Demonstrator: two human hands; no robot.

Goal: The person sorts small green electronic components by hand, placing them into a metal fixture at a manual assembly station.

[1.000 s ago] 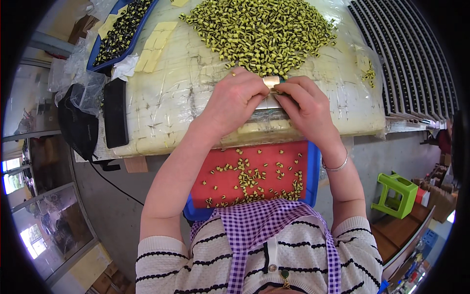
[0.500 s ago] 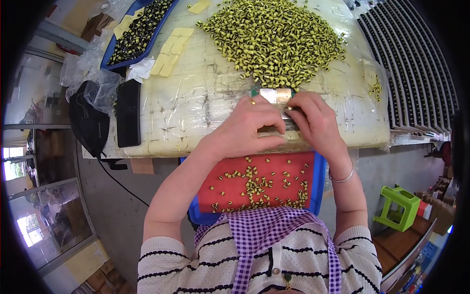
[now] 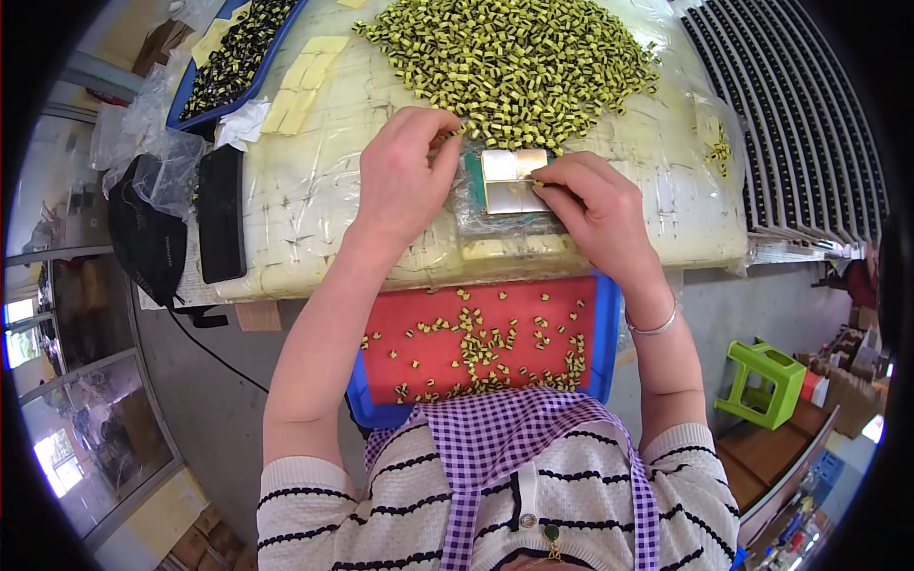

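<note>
Bench (image 3: 314, 190) wrapped in clear plastic, big pile (image 3: 514, 57) of yellow-green parts heaped at far side. I'm watching left hand (image 3: 405, 176) curling at pile's near edge, fingers closing on parts, count unclear. Right hand (image 3: 595, 205) pinching one part against metal block (image 3: 514, 179) sitting between both hands. Red tray (image 3: 476, 338) waiting below bench edge, already catching strays. I'm judging risk: slick film letting parts roll off edge, or part slipping from pinch and missing tray.

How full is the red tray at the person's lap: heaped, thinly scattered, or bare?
Thinly scattered. The red tray shows bare red between loose small yellow parts, unlike the heaped pile on the table.
</note>
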